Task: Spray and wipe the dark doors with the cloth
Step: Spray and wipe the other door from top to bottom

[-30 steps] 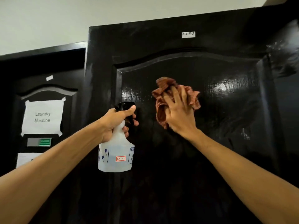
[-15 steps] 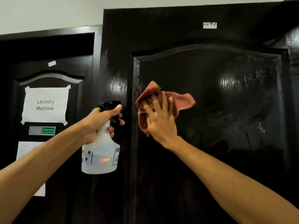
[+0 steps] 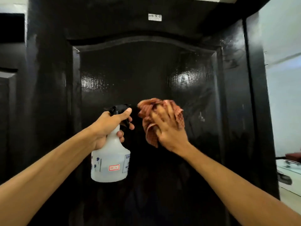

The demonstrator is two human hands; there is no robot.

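two hands, left hand (image 3: 108, 126) gripping spray bottle (image 3: 110, 160), right hand (image 3: 169, 129) pressing cloth (image 3: 147, 110) on door (image 3: 146, 70)

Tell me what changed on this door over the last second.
The right hand swept the cloth leftward, then down and back toward the middle of the door panel. The view swung right, dropping the laundry-sign door out of sight. Unchanged: the left hand grips the spray bottle, cloth pressed to the door.

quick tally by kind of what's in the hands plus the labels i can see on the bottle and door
spray bottle: 1, in left hand
cloth: 1, under right hand
red-edged bottle label: 1
white door label: 1
total: 4
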